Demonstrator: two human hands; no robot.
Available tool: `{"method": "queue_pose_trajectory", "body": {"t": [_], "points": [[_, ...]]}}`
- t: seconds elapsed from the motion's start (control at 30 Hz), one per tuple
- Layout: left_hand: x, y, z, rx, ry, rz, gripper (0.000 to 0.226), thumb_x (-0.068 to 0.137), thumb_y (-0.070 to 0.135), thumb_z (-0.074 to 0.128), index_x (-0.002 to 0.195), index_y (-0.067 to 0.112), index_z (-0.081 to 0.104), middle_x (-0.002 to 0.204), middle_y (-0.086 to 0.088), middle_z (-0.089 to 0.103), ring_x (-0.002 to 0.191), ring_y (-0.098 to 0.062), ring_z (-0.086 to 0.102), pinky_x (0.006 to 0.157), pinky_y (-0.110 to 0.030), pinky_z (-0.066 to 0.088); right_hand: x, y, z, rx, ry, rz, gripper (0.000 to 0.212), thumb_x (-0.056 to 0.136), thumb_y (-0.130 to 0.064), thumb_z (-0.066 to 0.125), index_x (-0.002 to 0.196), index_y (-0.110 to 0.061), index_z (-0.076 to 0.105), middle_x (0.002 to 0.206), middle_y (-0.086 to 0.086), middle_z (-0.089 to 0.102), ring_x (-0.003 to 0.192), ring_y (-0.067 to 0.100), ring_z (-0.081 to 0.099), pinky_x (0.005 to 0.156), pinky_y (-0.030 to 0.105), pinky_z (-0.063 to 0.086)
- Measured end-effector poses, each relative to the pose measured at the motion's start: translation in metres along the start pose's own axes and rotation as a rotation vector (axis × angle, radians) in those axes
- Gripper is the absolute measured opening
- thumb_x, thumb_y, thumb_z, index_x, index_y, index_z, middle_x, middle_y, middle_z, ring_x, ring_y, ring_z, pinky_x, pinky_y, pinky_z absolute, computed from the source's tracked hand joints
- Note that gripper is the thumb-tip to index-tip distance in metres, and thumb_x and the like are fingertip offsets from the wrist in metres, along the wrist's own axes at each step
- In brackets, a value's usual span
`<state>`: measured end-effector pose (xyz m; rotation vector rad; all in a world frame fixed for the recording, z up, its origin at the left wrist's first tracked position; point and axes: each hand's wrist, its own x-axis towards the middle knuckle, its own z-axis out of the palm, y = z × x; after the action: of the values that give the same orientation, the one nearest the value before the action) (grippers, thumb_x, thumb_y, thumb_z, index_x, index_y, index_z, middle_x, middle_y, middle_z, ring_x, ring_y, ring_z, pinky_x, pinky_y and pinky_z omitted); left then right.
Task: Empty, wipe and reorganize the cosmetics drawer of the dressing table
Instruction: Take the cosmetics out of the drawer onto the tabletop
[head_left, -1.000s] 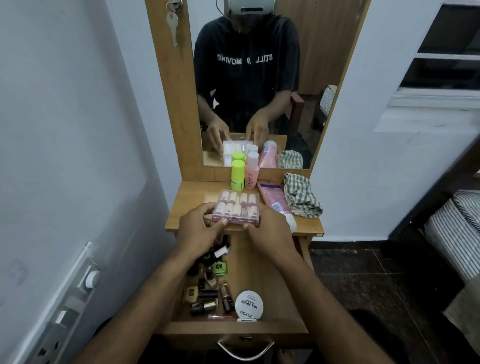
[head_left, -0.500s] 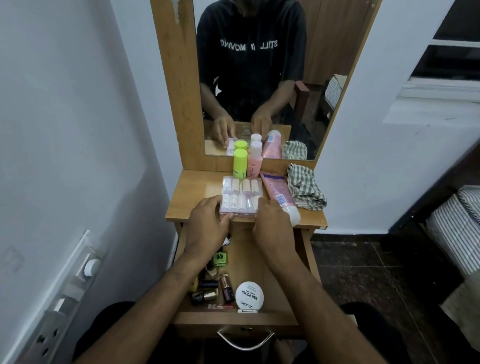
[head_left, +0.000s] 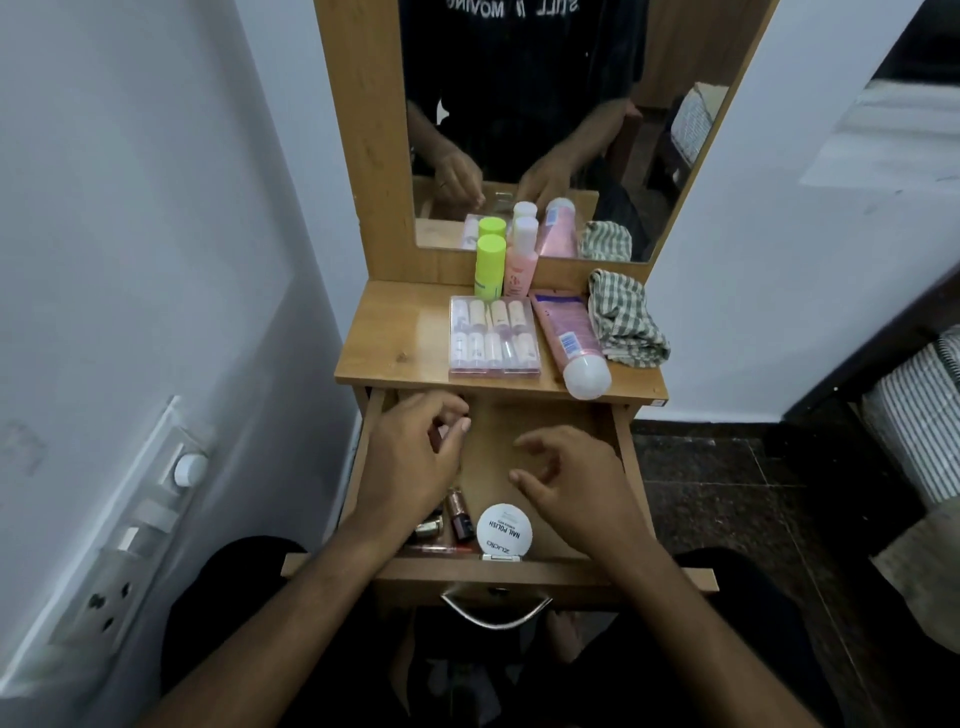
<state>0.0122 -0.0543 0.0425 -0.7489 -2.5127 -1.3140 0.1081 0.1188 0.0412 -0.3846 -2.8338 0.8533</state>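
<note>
The open drawer (head_left: 621, 457) of the dressing table is shown pulled out below the counter (head_left: 395, 338), with both hands held above its interior. The left hand (head_left: 410, 462) is positioned over the drawer's left side; its fingers (head_left: 457, 426) are loosely curled with a narrow gap between thumb and forefinger, and whether anything is pinched cannot be told. The right hand (head_left: 576, 483) is held over the bare middle of the drawer floor, fingers loosely bent and spread, nothing held. Several small bottles (head_left: 457, 512) and a round white nail-polish-remover tub (head_left: 504, 529) are seen at the drawer's front, partly hidden by the left wrist. A metal handle (head_left: 496, 613) is fixed to the drawer front.

On the counter, a clear case of small tubes (head_left: 493, 335) is laid flat near the front edge. Just beside it on the right, a pink tube (head_left: 569, 340) with a white cap is laid, the cap overhanging the edge. A checked cloth (head_left: 626, 317) is bunched at the far right. A green bottle (head_left: 490, 266) and a pink bottle (head_left: 521, 260) are stood upright against the mirror (head_left: 519, 104).
</note>
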Motion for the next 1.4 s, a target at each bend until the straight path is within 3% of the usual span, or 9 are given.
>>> {"method": "queue_pose_trajectory", "body": {"t": [0.13,0.27,0.43,0.63,0.87,1.0,1.13,1.23,1.4], "points": [[-0.031,-0.003,0.003,0.057,-0.364,-0.123,0.007,0.088,0.028,0.075,0.094,0.028,0.074,0.081,0.018,0.067,0.074,0.005,0.062,0.066,-0.013,0.050,-0.008,0.014,0.011,-0.117,-0.397,0.106,0.067,0.077,-0.046,0.083,0.137,-0.032,0.058,0.124,-0.005,0.065,0.097,0.009,0.062,0.086,0.031,0.054],[-0.043,-0.006,0.014,0.148,-0.531,-0.191,0.018,0.088,0.039,0.073,0.103,0.029,0.073,0.088,0.016,0.070,0.081,0.004,0.063,0.075,-0.024,0.057,0.002,0.008,0.017,-0.182,-0.447,0.083,0.082,0.068,-0.048,0.088,0.141,-0.032,0.054,0.130,-0.002,0.064,0.111,0.017,0.062,0.090,0.036,0.055],[-0.037,-0.011,0.020,0.201,-0.578,-0.237,0.037,0.088,0.046,0.072,0.117,0.024,0.069,0.095,0.009,0.070,0.084,-0.001,0.062,0.068,-0.017,0.047,0.014,-0.004,0.028,-0.265,-0.513,0.091,0.052,0.072,-0.039,0.087,0.115,-0.017,0.069,0.109,0.004,0.071,0.095,0.020,0.066,0.082,0.040,0.059],[-0.034,-0.018,0.021,0.099,-0.710,-0.294,0.027,0.090,0.048,0.067,0.105,0.027,0.076,0.092,0.010,0.071,0.088,-0.005,0.063,0.086,-0.038,0.056,0.014,0.000,0.036,-0.148,-0.497,0.116,0.030,0.079,-0.036,0.079,0.103,-0.025,0.064,0.102,-0.003,0.067,0.091,0.014,0.061,0.079,0.038,0.058],[-0.037,-0.022,0.020,0.064,-0.688,-0.302,0.027,0.095,0.047,0.058,0.108,0.027,0.072,0.097,0.013,0.071,0.093,-0.003,0.065,0.088,-0.038,0.055,0.014,0.015,0.034,0.053,-0.604,0.238,0.023,0.084,-0.047,0.073,0.095,-0.028,0.073,0.087,-0.007,0.072,0.080,0.007,0.067,0.072,0.032,0.056],[-0.037,-0.019,0.014,0.048,-0.623,-0.230,0.023,0.098,0.040,0.055,0.111,0.030,0.071,0.098,0.012,0.072,0.090,0.000,0.064,0.082,-0.035,0.057,0.013,0.012,0.024,0.253,-0.573,0.257,0.015,0.086,-0.035,0.077,0.096,-0.024,0.075,0.087,-0.003,0.075,0.078,0.011,0.070,0.074,0.036,0.060],[-0.031,-0.015,-0.003,-0.015,-0.462,-0.164,0.023,0.097,0.038,0.059,0.118,0.034,0.070,0.098,0.020,0.071,0.090,0.006,0.064,0.076,-0.022,0.055,0.019,-0.001,0.005,0.477,-0.475,0.234,0.012,0.087,-0.027,0.077,0.095,-0.018,0.075,0.088,0.002,0.076,0.079,0.022,0.072,0.068,0.035,0.058],[-0.013,-0.007,-0.022,-0.068,-0.327,-0.178,0.015,0.094,0.034,0.067,0.107,0.038,0.072,0.086,0.021,0.071,0.084,0.004,0.065,0.068,-0.015,0.051,0.032,-0.019,-0.010,0.597,-0.404,0.190,0.012,0.090,-0.022,0.075,0.100,-0.017,0.075,0.095,0.004,0.077,0.085,0.021,0.074,0.068,0.028,0.058],[0.042,-0.014,-0.042,-0.359,-0.190,-0.349,0.010,0.092,0.021,0.071,0.098,0.027,0.076,0.074,-0.001,0.074,0.057,-0.012,0.065,0.058,-0.030,0.052,0.078,-0.056,-0.019,0.541,-0.145,0.063,0.019,0.088,-0.020,0.077,0.106,-0.018,0.074,0.093,0.001,0.074,0.082,0.013,0.072,0.075,0.032,0.062]]}}
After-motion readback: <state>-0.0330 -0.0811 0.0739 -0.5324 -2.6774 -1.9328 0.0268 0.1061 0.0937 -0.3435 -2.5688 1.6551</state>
